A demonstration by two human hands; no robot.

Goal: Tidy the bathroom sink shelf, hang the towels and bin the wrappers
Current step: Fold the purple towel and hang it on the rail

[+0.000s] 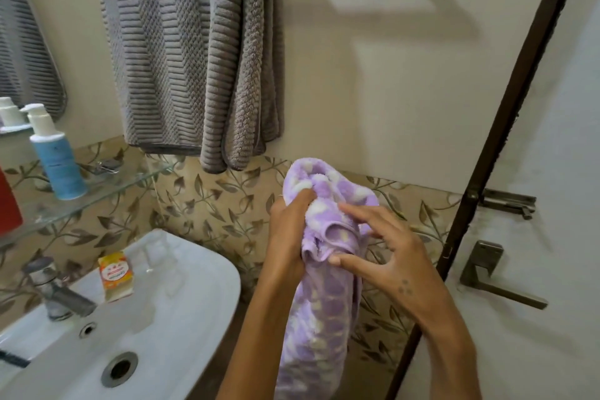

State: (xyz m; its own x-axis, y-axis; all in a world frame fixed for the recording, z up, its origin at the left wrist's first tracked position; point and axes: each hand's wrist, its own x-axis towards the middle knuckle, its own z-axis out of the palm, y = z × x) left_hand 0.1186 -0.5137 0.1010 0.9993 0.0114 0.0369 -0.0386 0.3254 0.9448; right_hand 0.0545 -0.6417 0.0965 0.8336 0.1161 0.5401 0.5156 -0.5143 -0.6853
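— Trouble first: what could go wrong from here?

— Slippage, mostly. The purple towel (324, 269) is bunched, not spread, and most of it hangs down below the hands, out in front of the wall and just right of the sink (181, 286). If the hold loosens while the person hunts for an edge, I judge the whole thing could slide to the floor.

— Anything else?

— The grey towel (194, 52) already hangs on the wall above, and its rail is out of view. Lifting the purple one up beside it could drag the grey one askew. The wrapper (115, 274) lies on the sink rim, not yet binned, and a swinging tail of cloth could knock it into the basin.

— How is the left grip?

— The left hand (290, 230) is clenched on the purple towel near its top, fingers dug into a fold. That hand carries the weight.

— And the right?

— The right hand (380, 250) is mostly open, fingers spread. Its thumb and fingertips touch the cloth at the bunched fold, but I see no closed hold, more a feeling for an edge.

— The shelf?

— The glass shelf (107, 187) bears a blue pump bottle (56, 162), upright, well apart from the hands.
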